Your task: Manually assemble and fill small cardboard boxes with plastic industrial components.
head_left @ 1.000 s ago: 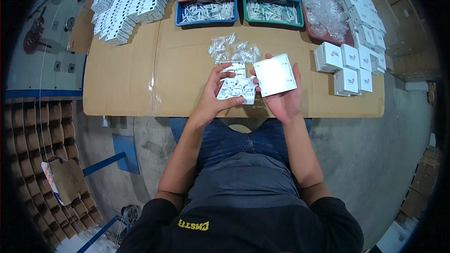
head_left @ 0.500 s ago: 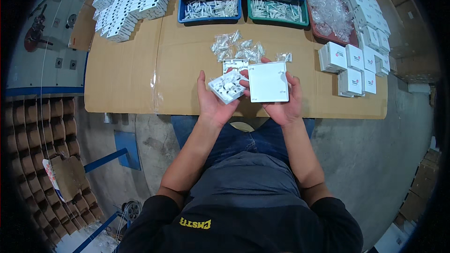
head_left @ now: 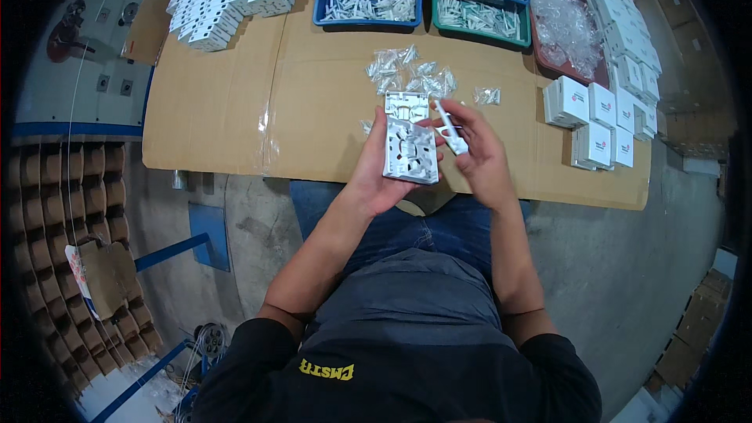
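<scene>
- Right hand [head_left: 481, 158]: thumb and fingers narrowed on a slim white piece [head_left: 453, 129]. I read it as the square cover seen edge-on; half a second ago that hand showed a broad, flat white face.
- Left hand [head_left: 371, 174]: thumb along one edge, other fingers mostly hidden behind, holding a moulded white panel [head_left: 411, 155], hollowed side up to me, just above the table's near edge.
- My reading for the work: the inner sides are now the ones attended to; the two pieces look separate, held side by side.
- Against the earlier frame: the panel sat slanted on an opened palm; now it stands squarer, thumb closed in.
- Just beyond: a second moulded panel [head_left: 406, 102] on the cardboard, then clear packets [head_left: 407, 70], with a lone packet [head_left: 487, 96] to the right. These look undisturbed; my view has shifted slightly.
- Farther out: green tray [head_left: 479, 37] of slender parts, white boxes [head_left: 589, 143] at right.
</scene>
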Demonstrator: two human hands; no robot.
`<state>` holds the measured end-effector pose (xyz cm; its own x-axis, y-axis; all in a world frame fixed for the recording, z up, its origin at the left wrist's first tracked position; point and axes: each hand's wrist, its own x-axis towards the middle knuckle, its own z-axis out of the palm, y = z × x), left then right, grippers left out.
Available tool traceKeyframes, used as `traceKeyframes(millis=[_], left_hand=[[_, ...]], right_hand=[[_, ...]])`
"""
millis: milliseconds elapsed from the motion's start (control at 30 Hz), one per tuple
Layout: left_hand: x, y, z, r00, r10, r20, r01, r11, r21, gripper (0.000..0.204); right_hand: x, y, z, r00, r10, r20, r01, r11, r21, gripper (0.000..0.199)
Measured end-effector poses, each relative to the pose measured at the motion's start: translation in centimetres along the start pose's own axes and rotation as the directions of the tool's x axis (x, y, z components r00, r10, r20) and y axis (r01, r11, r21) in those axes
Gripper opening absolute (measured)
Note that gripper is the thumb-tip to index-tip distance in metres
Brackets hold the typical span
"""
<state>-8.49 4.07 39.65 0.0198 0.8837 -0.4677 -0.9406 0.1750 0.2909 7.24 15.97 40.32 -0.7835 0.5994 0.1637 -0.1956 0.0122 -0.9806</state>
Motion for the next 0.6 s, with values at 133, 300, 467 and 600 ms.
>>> traceKeyframes(millis=[133, 300, 467, 600], left_hand=[[-0.3, -0.4, 0.8, 0.998, 0.041, -0.036, -0.038, 0.995, 0.094, 0.073], [-0.8, -0.2, 1.9, 0.988, 0.091, -0.126, -0.063, 0.976, 0.208, 0.069], [-1.5, 0.0, 3.1, 0.984, 0.128, -0.127, -0.089, 0.958, 0.272, 0.062], [-1.1, -0.5, 1.9, 0.983, 0.147, -0.113, -0.116, 0.963, 0.245, 0.062]], right_hand=[[-0.1, -1.0, 1.7, 0.98, -0.159, 0.119, 0.196, 0.869, -0.454, 0.076], [-0.1, -1.0, 2.5, 0.945, -0.259, 0.2, 0.326, 0.697, -0.639, 0.078], [-0.2, -1.1, 3.2, 0.939, -0.281, 0.198, 0.343, 0.73, -0.591, 0.079], [-0.4, -0.4, 3.4, 0.94, -0.266, 0.212, 0.341, 0.723, -0.601, 0.081]])
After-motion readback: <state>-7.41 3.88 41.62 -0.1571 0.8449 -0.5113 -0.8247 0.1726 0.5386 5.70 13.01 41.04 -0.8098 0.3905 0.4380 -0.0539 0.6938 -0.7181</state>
